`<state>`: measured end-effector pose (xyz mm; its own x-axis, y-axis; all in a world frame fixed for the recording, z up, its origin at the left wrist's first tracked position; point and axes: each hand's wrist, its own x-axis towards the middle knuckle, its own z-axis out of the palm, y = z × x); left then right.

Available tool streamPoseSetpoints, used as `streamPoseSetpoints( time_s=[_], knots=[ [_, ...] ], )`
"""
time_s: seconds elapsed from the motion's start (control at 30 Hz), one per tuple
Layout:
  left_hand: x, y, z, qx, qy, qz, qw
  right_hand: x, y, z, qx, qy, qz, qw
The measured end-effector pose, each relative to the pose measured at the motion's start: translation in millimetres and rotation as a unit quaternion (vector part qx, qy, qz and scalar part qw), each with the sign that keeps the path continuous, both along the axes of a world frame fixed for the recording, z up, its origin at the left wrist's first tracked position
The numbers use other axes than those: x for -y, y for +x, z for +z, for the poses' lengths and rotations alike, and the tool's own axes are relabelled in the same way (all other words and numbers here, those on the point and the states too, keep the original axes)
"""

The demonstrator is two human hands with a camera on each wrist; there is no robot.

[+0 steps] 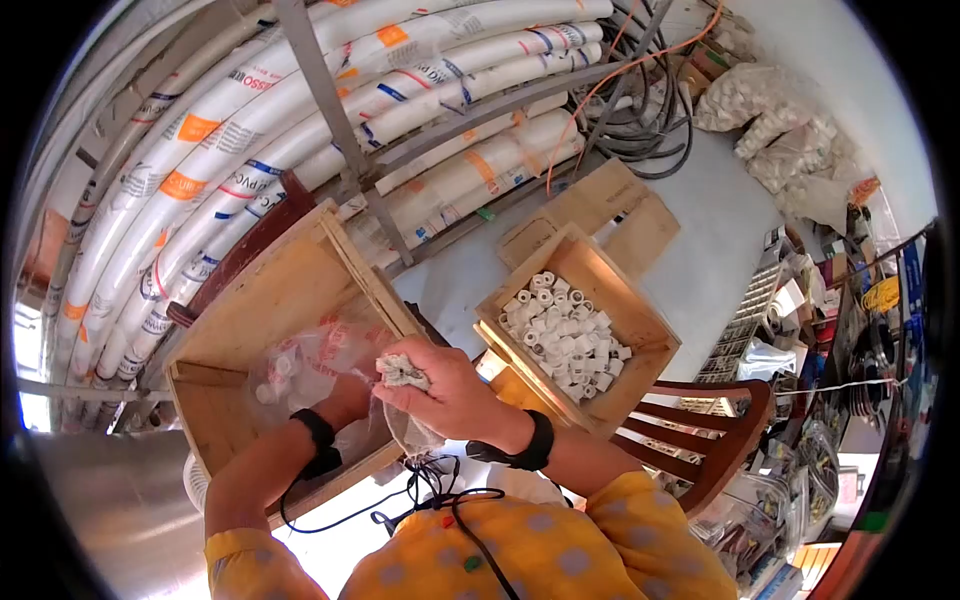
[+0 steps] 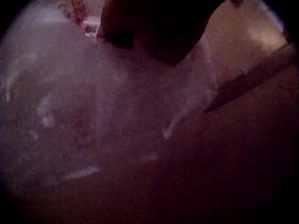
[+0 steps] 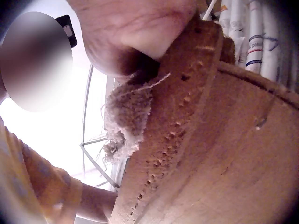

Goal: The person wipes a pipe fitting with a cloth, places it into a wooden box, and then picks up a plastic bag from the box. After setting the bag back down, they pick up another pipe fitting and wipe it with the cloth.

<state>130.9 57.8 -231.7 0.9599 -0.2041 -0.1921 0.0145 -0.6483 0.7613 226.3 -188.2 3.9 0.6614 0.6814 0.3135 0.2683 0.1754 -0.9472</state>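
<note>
Inside the larger wooden box (image 1: 270,285), the left hand (image 1: 350,396) reaches down at a clear plastic bag (image 1: 285,362) with red print; its fingers are hidden, so their state cannot be told. The right hand (image 1: 455,393) grips a frayed cloth (image 1: 404,373) at the box's side wall. White fittings (image 1: 568,342) lie in the smaller box (image 1: 640,335).

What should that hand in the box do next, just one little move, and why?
I'd probably ease the left hand up slowly. It's down in the wooden box at the crinkly plastic bag, fingers hidden, so the plastic might snag. The right hand grips the frayed cloth.
</note>
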Motion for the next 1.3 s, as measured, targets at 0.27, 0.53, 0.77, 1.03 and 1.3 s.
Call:
streamPoseSetpoints(
  time_s=[0.27, 0.53, 0.77, 1.03, 1.3],
  knots=[
    [-13, -4, 84, -0.159, 0.360, -0.095, 0.914, 2, 0, 5, 0.022, 0.008, -0.003, 1.000],
    [10, -29, 235, -0.082, 0.277, 0.088, 0.953, 2, 4, 3, -0.002, 0.000, 0.016, 1.000],
    [68, -70, 317, -0.047, -0.303, 0.381, 0.872, -10, -3, 9, -0.054, 0.036, -0.023, 0.998],
    [86, -79, 245, 0.077, -0.635, 0.363, 0.678, -49, -78, 20, 0.317, 0.052, 0.016, 0.947],
    [61, -76, 211, 0.125, -0.624, 0.379, 0.672, -64, -77, 9, 0.086, 0.047, 0.032, 0.995]
  ],
)
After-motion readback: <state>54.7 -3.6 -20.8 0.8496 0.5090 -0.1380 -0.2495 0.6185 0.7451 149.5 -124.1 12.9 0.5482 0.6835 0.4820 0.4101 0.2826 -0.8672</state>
